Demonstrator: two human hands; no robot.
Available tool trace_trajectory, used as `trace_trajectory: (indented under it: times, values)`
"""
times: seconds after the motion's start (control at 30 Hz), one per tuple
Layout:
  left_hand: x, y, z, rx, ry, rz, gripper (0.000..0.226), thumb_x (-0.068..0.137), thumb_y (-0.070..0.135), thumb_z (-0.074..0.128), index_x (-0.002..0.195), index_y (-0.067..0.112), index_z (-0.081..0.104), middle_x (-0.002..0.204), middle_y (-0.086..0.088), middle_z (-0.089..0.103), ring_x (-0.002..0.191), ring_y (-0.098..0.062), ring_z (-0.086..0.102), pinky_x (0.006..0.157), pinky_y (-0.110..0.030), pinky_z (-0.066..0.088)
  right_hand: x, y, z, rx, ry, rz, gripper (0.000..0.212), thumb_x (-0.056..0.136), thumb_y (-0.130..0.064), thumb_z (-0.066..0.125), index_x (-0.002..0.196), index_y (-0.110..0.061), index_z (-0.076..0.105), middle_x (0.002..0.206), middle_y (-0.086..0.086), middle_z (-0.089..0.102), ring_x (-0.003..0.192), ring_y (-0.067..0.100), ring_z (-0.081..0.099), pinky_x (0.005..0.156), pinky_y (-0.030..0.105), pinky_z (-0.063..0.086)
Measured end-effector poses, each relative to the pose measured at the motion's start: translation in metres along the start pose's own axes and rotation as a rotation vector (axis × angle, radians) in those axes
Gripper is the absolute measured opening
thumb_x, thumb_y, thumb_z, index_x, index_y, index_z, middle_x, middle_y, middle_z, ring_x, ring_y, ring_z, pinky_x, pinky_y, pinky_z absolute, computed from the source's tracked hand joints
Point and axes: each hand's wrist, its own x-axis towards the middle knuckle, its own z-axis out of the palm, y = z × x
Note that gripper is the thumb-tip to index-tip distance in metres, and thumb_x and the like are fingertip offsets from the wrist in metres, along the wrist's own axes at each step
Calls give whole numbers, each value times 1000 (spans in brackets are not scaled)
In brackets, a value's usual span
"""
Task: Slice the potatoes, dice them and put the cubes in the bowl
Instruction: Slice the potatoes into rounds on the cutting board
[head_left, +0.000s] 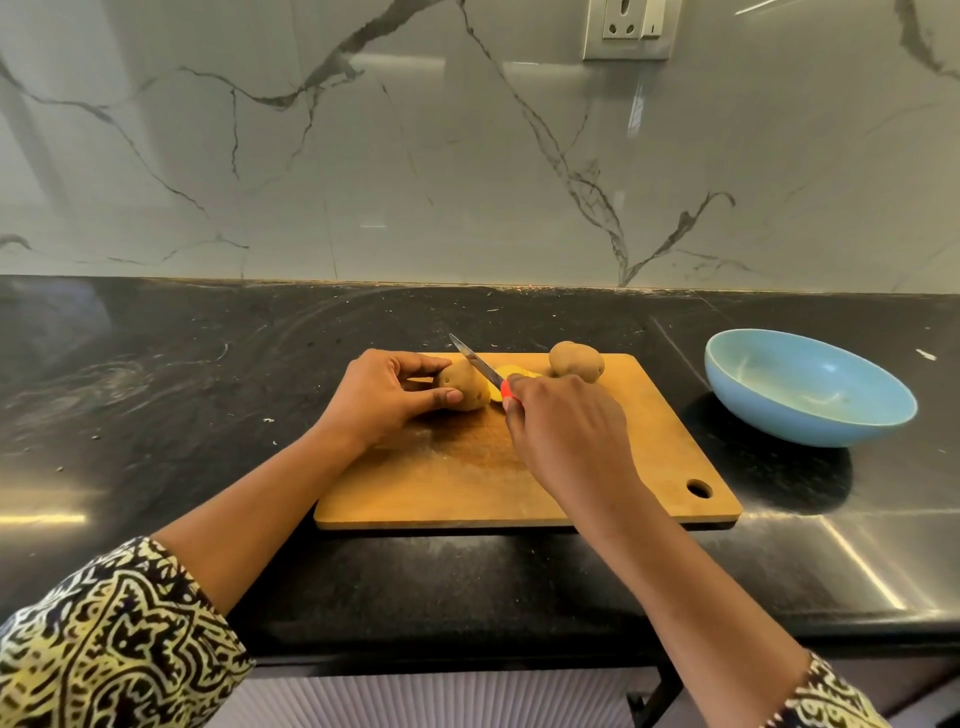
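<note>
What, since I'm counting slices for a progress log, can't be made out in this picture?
Slices, head view: the knife blade and right hand cover part of them, so no count.
Knife handle, head view: inside the right hand; only a red stub shows.
Held potato, head view: left hand covers its left end.
Wall socket, head view: cut off by the top edge.

Behind, a glossy pale marble wall (415, 156) veined in dark grey, carrying a white socket plate (628, 28) at top right. Below, a polished black stone table (156, 389), crumb-speckled, catching bright streaks of light. Underneath, a pale ribbed cabinet front (441, 699).
</note>
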Motion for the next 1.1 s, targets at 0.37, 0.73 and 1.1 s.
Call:
trace_trajectory:
  times: [0.37,0.73,1.1]
  values:
    - [-4,3,1,67,22,78,44,73,23,77,116,16,67,107,2,70,97,-5,64,88,-20,51,3,-8,-4,-58,-99,-60,18,101,-22,47,113,-17,58,82,0,53,68,13,46,52,23,32]
    - [-3,2,2,48,42,58,44,75,21,77,116,15,66,108,3,69,86,2,61,72,-4,48,12,-8,-4,8,-198,-41,19,100,-24,47,111,-13,58,95,4,60,75,14,45,59,24,34]
    - [-3,-2,3,45,47,45,47,74,26,77,119,15,65,110,1,69,99,-7,64,86,-18,50,0,-11,-1,13,-306,-9,21,101,-26,44,111,-15,59,98,3,61,75,12,46,65,26,35]
